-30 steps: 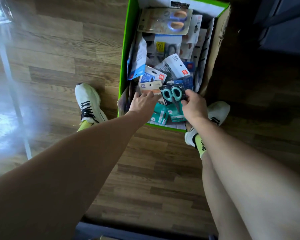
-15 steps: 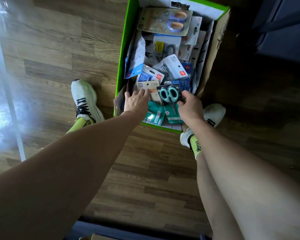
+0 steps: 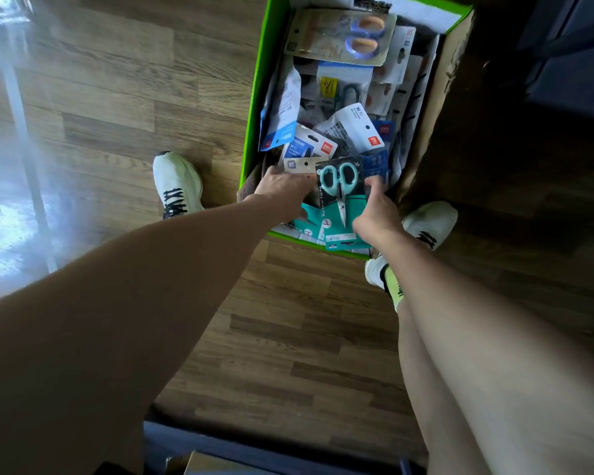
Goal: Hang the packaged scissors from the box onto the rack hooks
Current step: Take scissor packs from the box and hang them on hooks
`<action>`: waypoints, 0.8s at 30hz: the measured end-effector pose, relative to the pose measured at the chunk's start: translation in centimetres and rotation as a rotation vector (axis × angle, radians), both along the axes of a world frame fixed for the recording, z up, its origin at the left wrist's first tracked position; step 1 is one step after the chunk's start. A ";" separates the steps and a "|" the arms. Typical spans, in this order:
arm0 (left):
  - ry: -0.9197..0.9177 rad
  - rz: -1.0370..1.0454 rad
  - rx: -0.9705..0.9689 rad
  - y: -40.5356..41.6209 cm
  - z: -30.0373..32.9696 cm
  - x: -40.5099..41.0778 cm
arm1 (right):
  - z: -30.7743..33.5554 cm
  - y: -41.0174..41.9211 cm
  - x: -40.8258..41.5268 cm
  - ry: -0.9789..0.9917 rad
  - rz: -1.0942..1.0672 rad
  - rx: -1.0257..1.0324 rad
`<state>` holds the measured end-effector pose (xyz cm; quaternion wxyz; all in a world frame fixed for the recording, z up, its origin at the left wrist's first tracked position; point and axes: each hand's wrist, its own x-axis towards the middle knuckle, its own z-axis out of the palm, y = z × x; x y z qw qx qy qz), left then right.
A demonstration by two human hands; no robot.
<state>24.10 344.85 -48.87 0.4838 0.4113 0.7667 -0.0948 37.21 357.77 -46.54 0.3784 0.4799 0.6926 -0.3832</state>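
A green-edged cardboard box (image 3: 252,97) stands on the floor, filled with several packaged scissors. My right hand (image 3: 374,214) grips the right edge of a black-and-teal pack of teal-handled scissors (image 3: 340,197) at the box's near end. My left hand (image 3: 283,192) reaches into the near left corner with its fingers curled down among the packs; whether it holds one is hidden. A larger pack with purple-handled scissors (image 3: 343,37) lies at the far end. No rack or hooks are in sight.
The box sits on a wooden floor between my two white shoes, the left shoe (image 3: 175,185) and the right shoe (image 3: 429,224). A dark cabinet (image 3: 570,53) stands at the upper right. A pale metal post (image 3: 24,132) runs along the left.
My right hand has lifted the teal scissors pack slightly and drawn it nearer the box's near edge. My left hand has dug deeper into the packs at the near left corner.
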 end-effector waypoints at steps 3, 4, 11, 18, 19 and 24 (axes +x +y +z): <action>-0.061 -0.029 -0.012 0.1 0.4 0.9 | 0.3 0.4 0.0 -0.070 -0.072 0.016; -0.062 -0.052 -0.030 0.2 0.5 1.1 | 0.6 0.6 0.0 -0.077 -0.085 0.008; -0.016 -0.094 -0.060 1.1 2.3 0.9 | 2.8 2.9 -0.3 -0.012 -0.171 -0.112; 0.106 0.043 -0.046 2.3 6.9 -0.6 | 6.3 3.7 -2.0 0.045 -0.247 0.032; 0.144 0.072 -0.045 2.4 7.8 -1.0 | 6.9 3.8 -2.3 0.045 -0.212 0.049; 0.155 0.408 -0.046 2.6 12.5 -3.7 | 10.4 4.4 -3.7 0.028 0.021 0.093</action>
